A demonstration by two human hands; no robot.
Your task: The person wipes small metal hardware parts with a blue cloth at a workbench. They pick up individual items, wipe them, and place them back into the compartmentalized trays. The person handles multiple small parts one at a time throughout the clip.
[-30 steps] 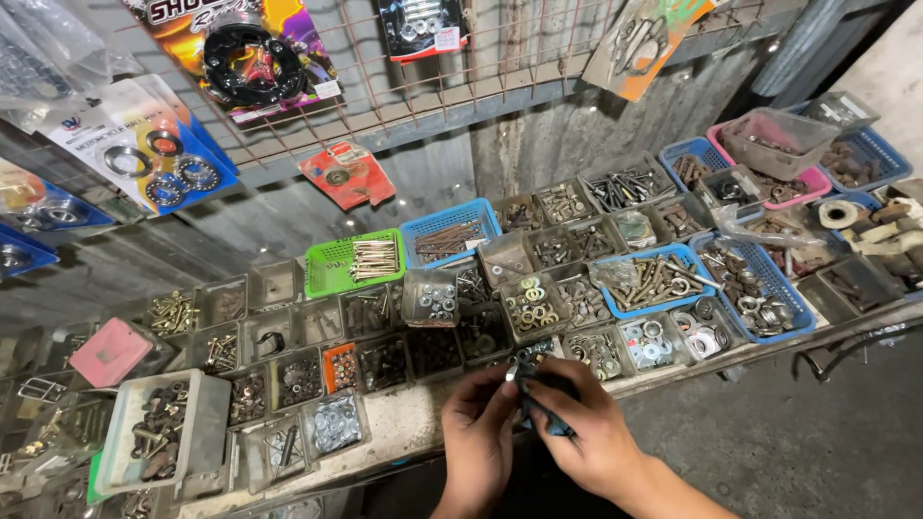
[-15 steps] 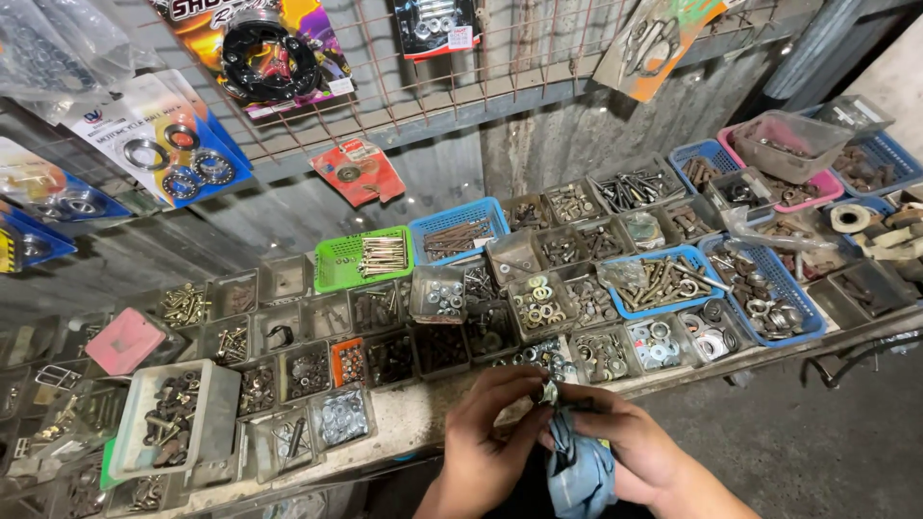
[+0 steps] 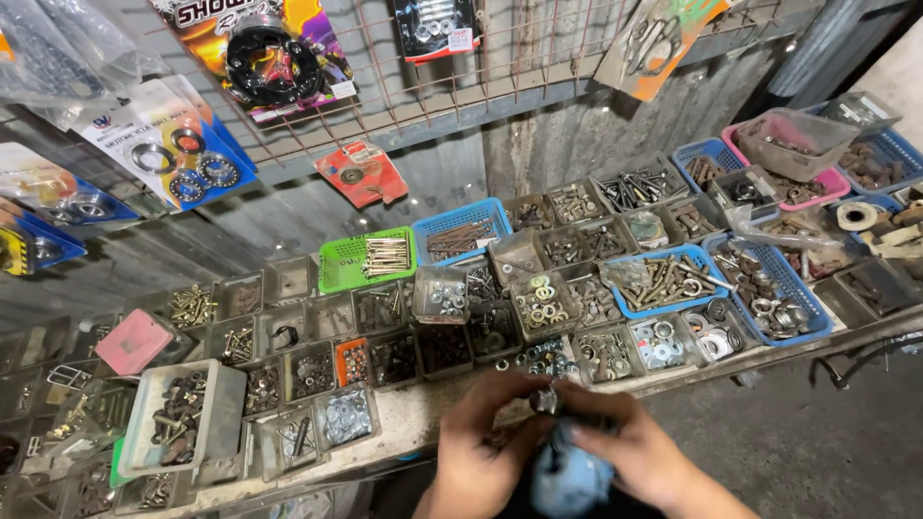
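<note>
Corrugated grey metal sheeting backs the whole stall, with a wire grid (image 3: 452, 77) fixed across it and carded spare parts hanging there — a black ring-shaped part on a bright card (image 3: 264, 58), a card of bearings (image 3: 178, 154), a small red packet (image 3: 361, 173). Below runs a long worn bench (image 3: 413, 418) crowded with small open bins of fasteners: a blue basket of bolts (image 3: 663, 279) at the right, a green basket of pale screws (image 3: 370, 259) near the middle, a clear tub of washers (image 3: 543, 303), a pink lid (image 3: 135, 341) off to the left. At the front edge of the bench the left hand (image 3: 481, 442) and the right hand (image 3: 635, 457) meet, fingertips pressed together around a small dark metal part (image 3: 548, 399) — likely a nut or short bolt, too small to tell. A blue cloth (image 3: 572, 476) hangs bunched beneath both palms, held against them. By the look of it, the part is being wiped or turned between the fingers, a step about midway. A next move would call for a steady pinch on the part while the cloth shifts, since a slip would drop it among the look-alike bins just beyond.
</note>
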